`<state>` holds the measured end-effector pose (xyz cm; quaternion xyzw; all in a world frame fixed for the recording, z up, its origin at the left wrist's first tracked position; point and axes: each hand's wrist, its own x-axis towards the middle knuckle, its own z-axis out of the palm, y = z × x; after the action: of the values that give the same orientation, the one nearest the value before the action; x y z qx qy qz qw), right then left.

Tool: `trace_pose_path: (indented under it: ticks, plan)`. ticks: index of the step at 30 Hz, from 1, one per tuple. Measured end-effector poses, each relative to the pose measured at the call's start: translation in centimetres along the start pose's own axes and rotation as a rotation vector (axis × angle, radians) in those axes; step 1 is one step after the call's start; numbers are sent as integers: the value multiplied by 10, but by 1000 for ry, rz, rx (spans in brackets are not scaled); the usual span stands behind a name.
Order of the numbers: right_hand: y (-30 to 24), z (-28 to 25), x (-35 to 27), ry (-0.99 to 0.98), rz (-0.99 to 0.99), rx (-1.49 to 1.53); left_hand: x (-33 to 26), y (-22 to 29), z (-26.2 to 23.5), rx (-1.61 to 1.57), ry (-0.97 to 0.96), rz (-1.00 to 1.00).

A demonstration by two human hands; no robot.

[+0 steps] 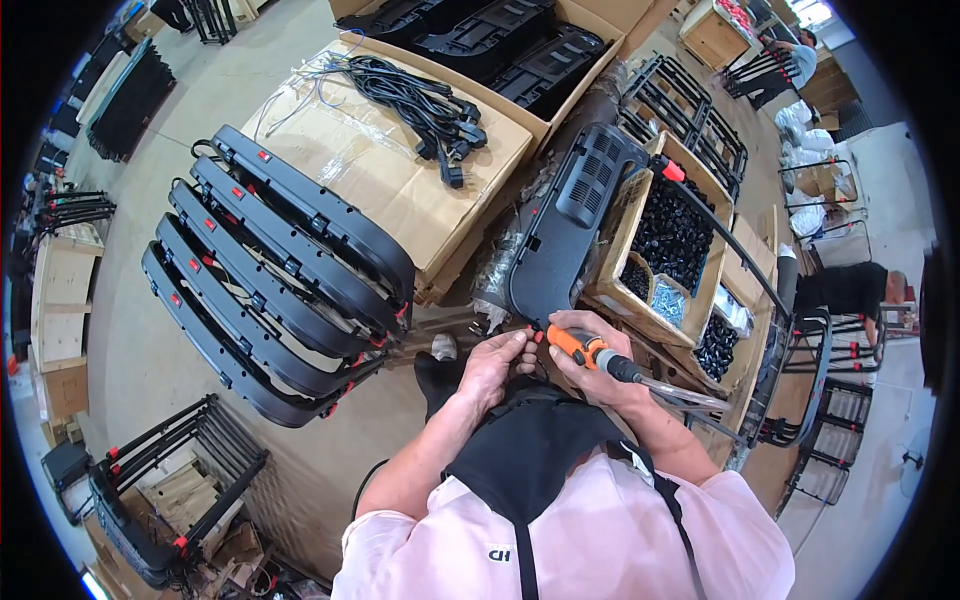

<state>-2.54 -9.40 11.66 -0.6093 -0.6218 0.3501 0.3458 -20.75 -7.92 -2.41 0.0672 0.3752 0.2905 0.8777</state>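
My right hand grips an orange and black powered screwdriver, its tip pointing left toward the lower end of a long black plastic panel. That panel leans up across a cardboard box edge and has a vented grille near its top. My left hand pinches something small right at the panel's lower edge, next to the screwdriver tip; what it holds is too small to tell. Both hands sit close together above my dark apron.
A row of several finished black panels stands on edge at the left. Coiled black power cords lie on a flat carton. A divided box at the right holds black parts and screws. Black metal frames stand at the right, where another person works.
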Motion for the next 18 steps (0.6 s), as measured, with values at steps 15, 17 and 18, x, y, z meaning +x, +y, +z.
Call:
trace_pose_path:
  ticks: [15,17,18]
  plan:
    - [-17,-22,-1,54,97,348,12,21,20,-200,26,-62]
    - [-15,-21,1,64,108,346,11,28,27,-287,-38,-58]
    - [-14,-21,1,69,121,345,14,29,27,-283,-41,-59]
